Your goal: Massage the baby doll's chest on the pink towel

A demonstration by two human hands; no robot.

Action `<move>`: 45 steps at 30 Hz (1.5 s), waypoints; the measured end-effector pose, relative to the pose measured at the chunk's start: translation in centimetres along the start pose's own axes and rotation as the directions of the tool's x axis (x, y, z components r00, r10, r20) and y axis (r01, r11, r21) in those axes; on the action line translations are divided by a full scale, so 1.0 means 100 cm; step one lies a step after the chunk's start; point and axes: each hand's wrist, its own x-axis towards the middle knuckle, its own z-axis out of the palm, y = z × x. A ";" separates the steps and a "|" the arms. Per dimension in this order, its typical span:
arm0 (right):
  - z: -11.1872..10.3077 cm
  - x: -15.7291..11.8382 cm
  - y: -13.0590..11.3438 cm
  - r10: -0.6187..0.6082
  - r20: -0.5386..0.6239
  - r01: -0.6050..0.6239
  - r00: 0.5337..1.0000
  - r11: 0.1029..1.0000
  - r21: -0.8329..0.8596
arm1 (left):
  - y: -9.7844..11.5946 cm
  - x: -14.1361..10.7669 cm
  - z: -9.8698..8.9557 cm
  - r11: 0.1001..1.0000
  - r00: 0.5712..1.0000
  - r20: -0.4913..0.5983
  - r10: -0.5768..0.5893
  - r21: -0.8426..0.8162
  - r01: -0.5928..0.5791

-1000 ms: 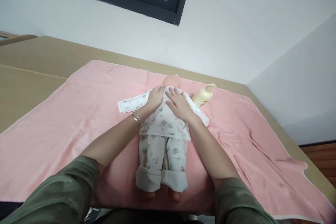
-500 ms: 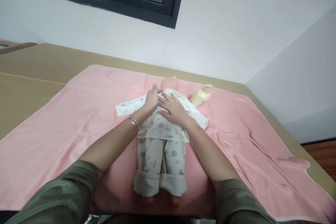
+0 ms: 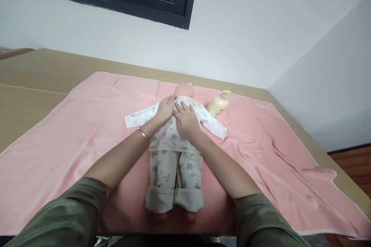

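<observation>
Doll point(image 3: 175, 144): lying lengthwise on the pink blanket point(image 3: 66, 142), in the middle of the view, with its head point(image 3: 184, 91) pointing away from the person and its feet point(image 3: 189, 217) toward the near edge.
Left hand point(image 3: 165, 109): resting along the left side of the doll's upper body, near the neck, its back turning toward the camera; its fingers are partly hiding, so whether they are gripping or only lying there I cannot tell.
Right hand point(image 3: 187, 121): lying palm down on the upper middle of the printed shirt point(image 3: 165, 135), fingers spreading a little and reaching toward the doll's head, its fingertips coming close to the left hand.
Bangles point(image 3: 145, 133): circling the left wrist, shining silver.
Shirt sleeves point(image 3: 142, 117): stretching out to both sides of the doll.
Trousers point(image 3: 165, 171): matching the shirt's print and covering both legs, with wide plain cuffs point(image 3: 160, 199) turning up just above the feet.
Pump bottle point(image 3: 218, 105): sitting on the blanket just beyond the right-hand shirt sleeve, showing pale yellow.
Table point(image 3: 52, 65): bearing the blanket and showing wood-coloured at the left and along the back.
Window frame point(image 3: 145, 12): running dark across the white wall point(image 3: 232, 46) above.
Green sleeves point(image 3: 68, 208): covering the person's upper arms, leaving both forearms bare.
</observation>
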 end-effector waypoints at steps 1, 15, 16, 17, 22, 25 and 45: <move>-0.001 0.004 0.007 0.041 -0.016 -0.041 0.999 0.999 0.031 | 0.000 -0.001 0.000 0.994 0.998 0.031 0.060 0.093 -0.063; -0.016 0.022 0.052 0.379 0.037 -0.381 0.925 0.924 0.039 | 0.040 -0.031 0.004 0.681 0.922 0.383 0.059 0.660 -0.318; -0.017 0.018 0.042 0.365 0.028 -0.366 0.930 0.931 0.006 | 0.036 -0.024 0.001 0.711 0.925 0.375 0.052 0.637 -0.298; -0.018 0.014 0.032 0.350 0.029 -0.350 0.936 0.937 -0.020 | 0.031 -0.017 -0.001 0.737 0.930 0.364 0.040 0.618 -0.274; -0.017 0.006 0.007 0.325 0.077 -0.324 0.943 0.946 -0.029 | 0.018 -0.003 -0.001 0.725 0.953 0.303 0.008 0.655 -0.214; -0.018 0.015 0.022 0.329 0.073 -0.331 0.942 0.943 0.024 | 0.026 -0.018 0.004 0.630 0.943 0.329 0.044 0.723 -0.282; -0.024 0.017 0.026 0.361 0.073 -0.364 0.930 0.931 0.026 | 0.054 -0.019 -0.017 0.582 0.875 0.482 -0.040 0.723 -0.371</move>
